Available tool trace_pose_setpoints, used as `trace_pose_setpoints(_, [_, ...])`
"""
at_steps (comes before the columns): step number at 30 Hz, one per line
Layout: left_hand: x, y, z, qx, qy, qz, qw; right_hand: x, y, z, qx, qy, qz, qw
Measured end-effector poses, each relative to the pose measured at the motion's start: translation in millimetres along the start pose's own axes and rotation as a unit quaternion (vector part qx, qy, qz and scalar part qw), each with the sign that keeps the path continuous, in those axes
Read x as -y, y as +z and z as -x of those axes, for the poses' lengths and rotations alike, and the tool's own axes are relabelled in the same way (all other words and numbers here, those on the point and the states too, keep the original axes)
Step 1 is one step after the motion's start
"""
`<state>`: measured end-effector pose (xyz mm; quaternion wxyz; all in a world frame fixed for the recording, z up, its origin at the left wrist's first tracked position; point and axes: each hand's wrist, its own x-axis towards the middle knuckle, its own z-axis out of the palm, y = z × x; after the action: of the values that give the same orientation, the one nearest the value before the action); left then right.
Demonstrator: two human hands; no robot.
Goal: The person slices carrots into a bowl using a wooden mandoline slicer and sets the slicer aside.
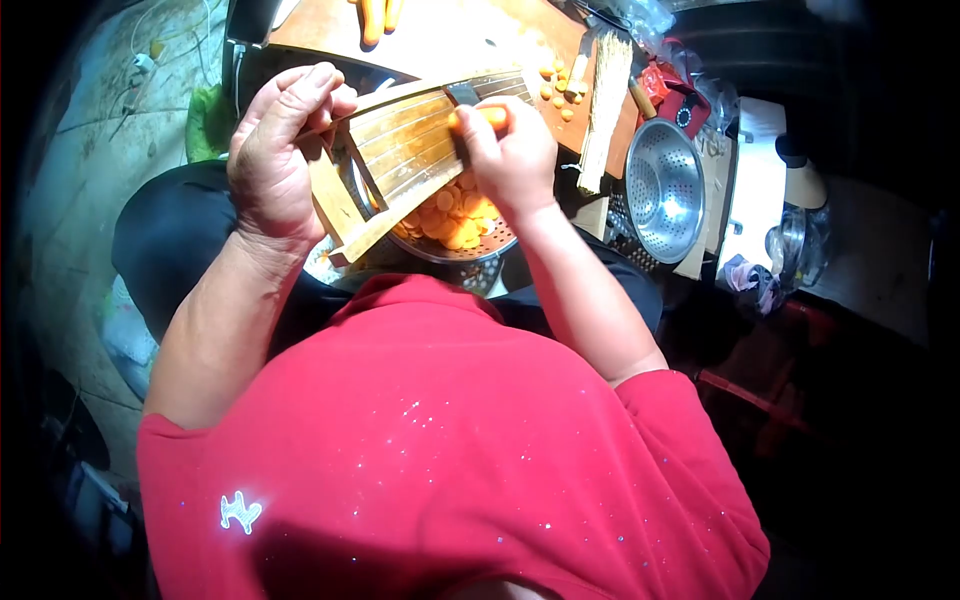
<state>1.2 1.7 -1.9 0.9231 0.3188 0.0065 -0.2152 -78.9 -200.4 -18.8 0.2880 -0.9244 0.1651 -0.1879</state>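
My left hand is closed on the left end of a wooden slicer, a long frame with lengthwise lines and a dark blade strip across it. The slicer is held at a slant, its far end reaching over the table edge. My right hand grips an orange carrot against the slicer's face, close to the dark strip. Much of the carrot is hidden by my fingers. Below the slicer, a perforated metal colander holds a heap of round carrot slices.
Whole carrots lie on the brown table, with carrot pieces and a knife farther right. A straw brush rests at its right edge. A second metal colander stands on the right.
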Motion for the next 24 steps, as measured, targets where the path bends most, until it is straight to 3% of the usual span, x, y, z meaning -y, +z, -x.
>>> trace_pose_setpoints(1, [-0.1,-1.1,-0.7,0.005,0.004,0.002,1.000,-17.4,3.9,-9.1,0.036,0.067,-0.013,0.997])
trace_pose_setpoints(4, [-0.1,0.1,-1.3,0.005,0.007,0.003,1.000,-29.6,4.8,-27.5,0.043,0.134,0.027,0.990])
trace_pose_setpoints(8, [-0.8,-0.6,-2.5,0.007,0.003,0.014,1.000,-40.1,3.6,-21.5,0.047,0.140,0.001,0.989])
trace_pose_setpoints(10, [-0.9,-1.5,-4.7,0.015,0.007,0.012,1.000,-51.0,3.1,-21.5,0.056,0.055,-0.052,0.996])
trace_pose_setpoints(12, [-1.0,-2.5,-5.7,0.005,0.008,-0.002,1.000,-56.7,3.5,-19.0,0.070,0.109,-0.100,0.986])
trace_pose_setpoints(14, [-2.4,-1.6,-5.6,0.009,0.009,-0.002,1.000,-35.7,-6.6,-16.5,0.083,0.193,-0.266,0.941])
trace_pose_setpoints(19, [-1.3,-3.0,-7.1,0.015,0.010,-0.004,1.000,-28.9,-8.8,-15.3,0.061,0.231,-0.272,0.932])
trace_pose_setpoints(22, [-1.8,-2.1,-5.6,0.004,0.011,-0.012,1.000,-26.5,-1.5,-4.0,0.046,0.066,-0.214,0.973])
trace_pose_setpoints(24, [-1.4,-3.8,-6.0,0.007,0.005,-0.004,1.000,14.6,-14.6,8.6,0.002,-0.098,-0.050,0.994])
